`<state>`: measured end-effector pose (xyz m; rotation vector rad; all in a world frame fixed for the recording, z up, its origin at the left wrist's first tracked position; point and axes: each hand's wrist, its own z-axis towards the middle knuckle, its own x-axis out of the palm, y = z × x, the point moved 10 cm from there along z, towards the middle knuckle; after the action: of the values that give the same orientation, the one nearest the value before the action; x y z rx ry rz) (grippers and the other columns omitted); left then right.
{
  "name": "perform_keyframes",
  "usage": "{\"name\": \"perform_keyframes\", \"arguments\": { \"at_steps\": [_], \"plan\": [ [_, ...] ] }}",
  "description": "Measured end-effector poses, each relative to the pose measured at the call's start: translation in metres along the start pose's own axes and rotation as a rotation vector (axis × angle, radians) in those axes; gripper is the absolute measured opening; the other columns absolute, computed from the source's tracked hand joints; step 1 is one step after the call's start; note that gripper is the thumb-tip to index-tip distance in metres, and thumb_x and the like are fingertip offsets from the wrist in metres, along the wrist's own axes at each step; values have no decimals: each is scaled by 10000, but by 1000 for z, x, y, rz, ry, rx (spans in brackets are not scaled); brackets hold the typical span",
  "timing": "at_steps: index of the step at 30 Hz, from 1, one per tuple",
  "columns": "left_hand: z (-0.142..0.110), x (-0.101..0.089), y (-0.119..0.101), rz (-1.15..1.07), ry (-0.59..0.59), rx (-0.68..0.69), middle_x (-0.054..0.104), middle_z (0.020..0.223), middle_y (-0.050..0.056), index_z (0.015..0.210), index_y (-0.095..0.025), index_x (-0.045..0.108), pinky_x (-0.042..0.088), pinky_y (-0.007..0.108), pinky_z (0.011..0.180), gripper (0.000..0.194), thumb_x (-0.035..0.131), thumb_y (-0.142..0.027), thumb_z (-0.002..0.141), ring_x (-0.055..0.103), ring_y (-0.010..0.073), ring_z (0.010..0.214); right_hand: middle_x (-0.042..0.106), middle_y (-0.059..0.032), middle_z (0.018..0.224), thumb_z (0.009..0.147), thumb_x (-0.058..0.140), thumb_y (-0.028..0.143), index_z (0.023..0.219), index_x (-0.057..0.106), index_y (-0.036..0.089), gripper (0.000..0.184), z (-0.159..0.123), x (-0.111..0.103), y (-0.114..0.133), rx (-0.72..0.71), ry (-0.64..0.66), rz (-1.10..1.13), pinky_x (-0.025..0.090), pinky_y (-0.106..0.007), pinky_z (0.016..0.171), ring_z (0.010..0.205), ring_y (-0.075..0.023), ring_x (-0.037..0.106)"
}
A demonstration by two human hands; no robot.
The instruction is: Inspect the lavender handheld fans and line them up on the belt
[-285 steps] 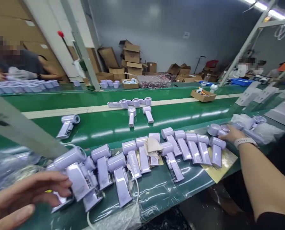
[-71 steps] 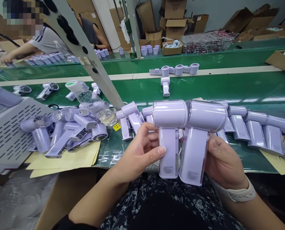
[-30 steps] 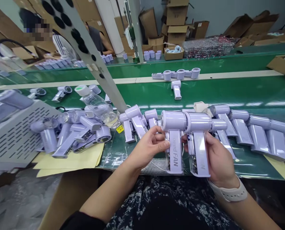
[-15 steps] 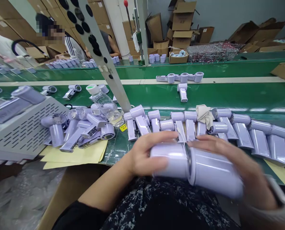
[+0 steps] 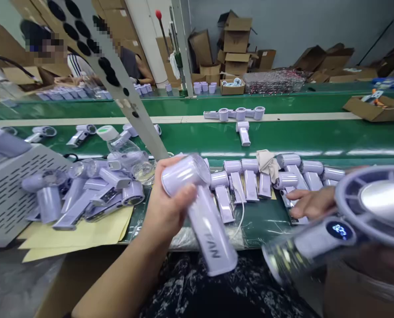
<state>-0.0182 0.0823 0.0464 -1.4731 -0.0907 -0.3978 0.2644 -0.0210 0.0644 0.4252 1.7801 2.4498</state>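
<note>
Left of the left hand's fingers stands a perforated grey box (image 5: 21, 194), then a heap of lilac fans (image 5: 76, 210) on yellow paper (image 5: 81, 236), with no writing legible on them. The left hand (image 5: 165, 205) grasps the held fan (image 5: 212, 232) by its barrel, thumb across the top, handle slanting down to the right. That grip looks sound: hold the barrel firmly and keep the handle clear of the white cable (image 5: 242, 215) behind it. Beyond, between the two hands' fingers, a row of fans (image 5: 250, 185) lies near a beige cloth (image 5: 267, 162). Farther right, the right hand (image 5: 312, 202) seems to hold the lit fan (image 5: 347, 225) around its head, fingers reaching past it; blur hides the exact grip. A steadier wrist would help the display be read. For writing, "FAN" shows below the left thumb, near the handle's end; the right fan's display (image 5: 340, 230) glows, its characters too blurred to trust.
</note>
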Motion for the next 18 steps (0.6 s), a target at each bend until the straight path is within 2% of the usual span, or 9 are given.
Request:
{"name": "perform_keyframes", "arguments": {
  "at_steps": [2, 4, 6, 7, 9, 11, 14, 18],
  "plan": [
    [-1, 6, 5, 22, 14, 3, 667, 990, -8, 1132, -292, 501, 560, 258, 615, 667, 943, -391, 643, 678, 149, 701, 764, -24, 912, 737, 888, 559, 1243, 681, 440, 559, 2, 18, -13, 43, 17, 85, 630, -528, 844, 793, -320, 757],
    [-3, 17, 16, 7, 66, -48, 657, 991, -6, 1135, -289, 483, 552, 258, 627, 662, 933, -398, 661, 666, 152, 732, 770, -21, 933, 782, 874, 514, 1402, 551, 423, 706, 0, 32, -48, 215, -36, 151, 645, -426, 649, 692, -274, 752],
    [-4, 28, 28, 18, 113, -106, 646, 967, -4, 1141, -278, 467, 537, 268, 631, 647, 908, -423, 690, 643, 160, 739, 760, -17, 853, 862, 785, 556, 1504, 431, 380, 754, -9, 51, -89, 417, -39, 210, 619, -382, 559, 614, -248, 721],
    [-4, 32, 31, 52, 116, -116, 639, 970, -1, 1139, -271, 465, 530, 275, 651, 645, 905, -420, 691, 633, 164, 760, 762, -24, 856, 904, 726, 578, 1543, 380, 363, 757, -17, 63, -106, 498, -4, 241, 625, -396, 584, 645, -255, 726],
    [-5, 34, 35, 148, 98, -107, 623, 998, 7, 1136, -262, 470, 515, 294, 715, 639, 903, -413, 689, 615, 179, 824, 766, -76, 1096, 944, 648, 608, 1604, 296, 338, 795, -31, 83, -126, 583, 83, 306, 642, -462, 757, 889, -294, 754],
    [-5, 31, 33, 273, 39, -54, 610, 1037, 20, 1147, -259, 476, 496, 321, 774, 627, 890, -411, 700, 606, 204, 890, 660, -107, 1382, 944, 624, 640, 1643, 226, 331, 862, -42, 93, -132, 594, 164, 343, 605, -506, 926, 1158, -328, 692],
    [-8, 29, 24, 460, -26, 71, 599, 1103, 46, 1150, -250, 493, 470, 357, 844, 611, 880, -392, 700, 599, 243, 970, 559, -130, 1509, 877, 738, 608, 1677, 114, 325, 1053, -51, 103, -130, 589, 312, 244, 545, -545, 1035, 1328, -369, 589],
    [-9, 41, 22, 522, 15, 196, 621, 1151, 56, 1182, -252, 534, 466, 374, 915, 574, 849, -315, 707, 608, 258, 1031, 358, -132, 1664, 868, 790, 512, 1685, 101, 281, 1093, -47, 111, -120, 466, 435, 5, 281, -569, 1257, 1528, -357, 351]
  ]
}}
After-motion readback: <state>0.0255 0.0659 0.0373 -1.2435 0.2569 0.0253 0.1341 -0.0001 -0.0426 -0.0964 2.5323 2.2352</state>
